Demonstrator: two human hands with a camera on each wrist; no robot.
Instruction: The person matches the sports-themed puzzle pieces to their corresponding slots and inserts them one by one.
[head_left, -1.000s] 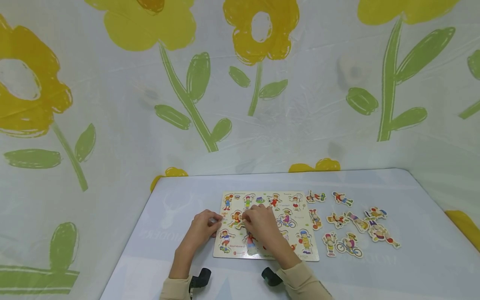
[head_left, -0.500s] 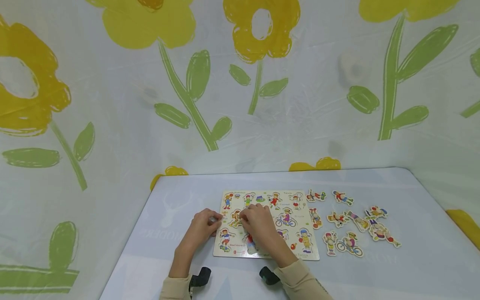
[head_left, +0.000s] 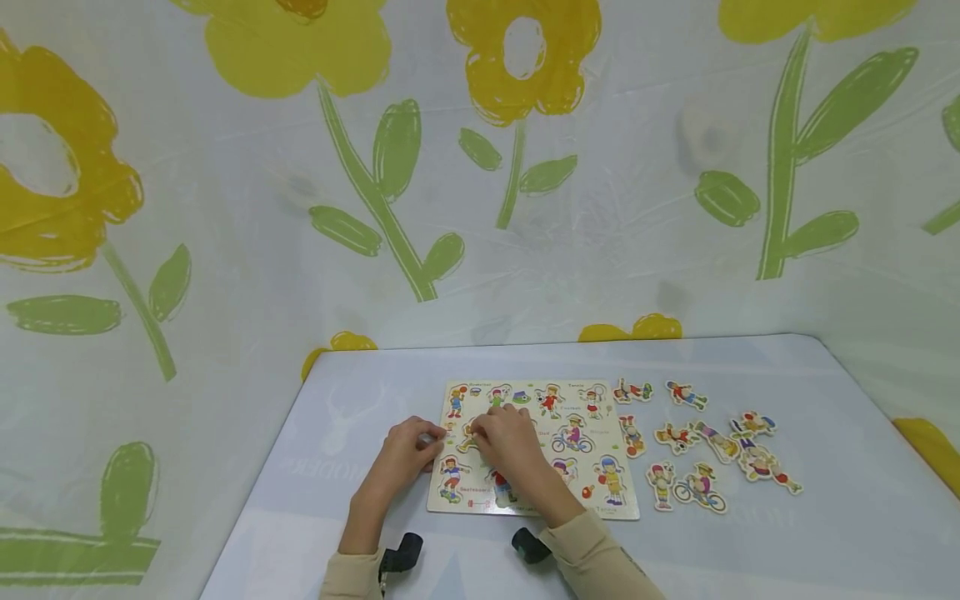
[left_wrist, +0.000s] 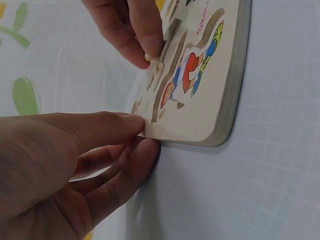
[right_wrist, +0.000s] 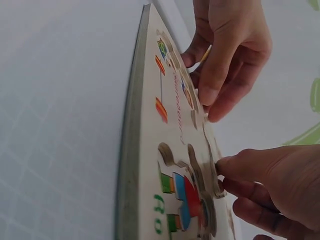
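A pale wooden puzzle board (head_left: 628,507) with printed sports figures lies flat on the table. At its left edge my left hand (head_left: 407,450) pinches the board, thumb on top and fingers underneath, as the left wrist view shows (left_wrist: 95,155). My right hand (head_left: 513,450) reaches over the board's left middle, its thumb and fingertips pinching a wooden figure puzzle piece (head_left: 466,440). That piece lies close over the board's surface, partly covered by the fingers. In the right wrist view, the right hand (right_wrist: 280,185) is low on the right, with the left hand (right_wrist: 230,55) above it.
Several loose figure pieces lie right of the board, among them a cyclist (head_left: 701,487) and a figure with a blue cap (head_left: 686,395). Some overlap one another. A white curtain (head_left: 570,275) printed with flowers hangs behind the table (head_left: 810,550).
My right hand has shifted slightly left across the board, and the pinched figure piece has moved a little left too. My left hand stays at the board's edge.
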